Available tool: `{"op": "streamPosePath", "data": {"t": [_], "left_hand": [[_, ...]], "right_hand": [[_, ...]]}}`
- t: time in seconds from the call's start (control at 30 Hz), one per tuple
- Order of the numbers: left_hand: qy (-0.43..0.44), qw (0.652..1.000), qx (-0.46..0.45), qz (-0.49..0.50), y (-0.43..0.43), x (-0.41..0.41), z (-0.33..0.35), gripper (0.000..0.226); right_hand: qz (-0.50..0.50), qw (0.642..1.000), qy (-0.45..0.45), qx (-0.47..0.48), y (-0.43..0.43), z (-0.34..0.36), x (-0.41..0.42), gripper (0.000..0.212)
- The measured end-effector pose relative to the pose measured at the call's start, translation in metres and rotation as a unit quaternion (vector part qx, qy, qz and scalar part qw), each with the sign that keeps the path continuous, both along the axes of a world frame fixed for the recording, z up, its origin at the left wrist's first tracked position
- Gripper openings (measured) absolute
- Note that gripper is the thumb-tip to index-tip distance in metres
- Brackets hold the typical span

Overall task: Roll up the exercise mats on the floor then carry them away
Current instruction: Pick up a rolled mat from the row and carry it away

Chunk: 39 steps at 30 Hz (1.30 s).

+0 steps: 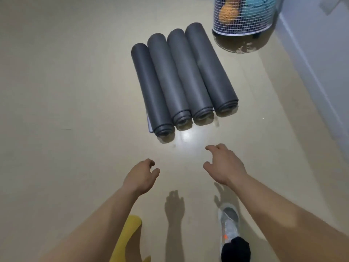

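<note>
Several grey exercise mats (181, 78) lie rolled up side by side on the beige floor, their spiral ends facing me. The leftmost roll (149, 89) has a loose flap showing at its near left edge. My left hand (141, 174) hovers above the floor short of the rolls, fingers loosely curled and holding nothing. My right hand (224, 163) reaches forward a little farther, fingers spread, also with nothing in it. Both hands are apart from the mats.
A white wire basket (243, 21) with orange and blue items stands at the back right. A pale wall (319, 59) runs along the right. My grey shoe (229, 225) steps forward at the bottom; a yellow object (128, 237) lies at the bottom left.
</note>
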State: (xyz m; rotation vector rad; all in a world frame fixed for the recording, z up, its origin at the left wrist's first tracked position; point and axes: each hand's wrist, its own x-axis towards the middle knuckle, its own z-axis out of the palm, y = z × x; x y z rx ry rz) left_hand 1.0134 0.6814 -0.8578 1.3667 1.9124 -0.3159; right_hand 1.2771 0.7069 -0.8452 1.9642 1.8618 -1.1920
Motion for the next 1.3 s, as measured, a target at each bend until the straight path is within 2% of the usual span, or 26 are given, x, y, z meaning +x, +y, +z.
{"op": "streamPosePath", "data": {"t": [0.23,0.37,0.57,0.73,0.83,0.9,1.07,1.23,1.3], "left_hand": [[0.005,0.990,0.002,0.141,0.107,-0.089,-0.026,0.047],[-0.018,0.991,-0.007,0.134,0.166,-0.121,-0.046,0.047],[-0.015,0.995,-0.083,0.051,0.271,-0.188,-0.072,0.050],[0.024,0.988,-0.118,-0.094,0.390,-0.216,-0.082,0.050],[0.044,0.980,-0.108,-0.162,0.473,-0.223,-0.093,0.050],[0.044,0.978,-0.089,-0.181,0.534,-0.223,-0.104,0.048],[0.029,0.958,-0.035,-0.282,0.662,-0.220,-0.143,0.038],[0.028,0.876,-0.037,-0.481,0.723,-0.230,-0.188,0.041],[0.036,0.857,-0.015,-0.514,0.734,-0.243,-0.205,0.043]], "right_hand": [[0.057,0.997,0.001,-0.054,0.138,-0.035,-0.069,0.066],[0.023,0.996,-0.011,-0.084,0.202,-0.058,-0.120,0.065],[-0.074,0.987,0.043,-0.135,0.277,-0.090,-0.212,0.063],[-0.182,0.963,0.090,-0.178,0.332,-0.117,-0.262,0.068],[-0.222,0.952,0.069,-0.200,0.361,-0.135,-0.261,0.066],[-0.296,0.930,0.059,-0.212,0.379,-0.147,-0.253,0.065],[-0.511,0.824,0.018,-0.244,0.393,-0.179,-0.256,0.073],[-0.641,0.738,-0.040,-0.208,0.389,-0.209,-0.316,0.070],[-0.682,0.703,-0.048,-0.195,0.387,-0.220,-0.349,0.074]]}}
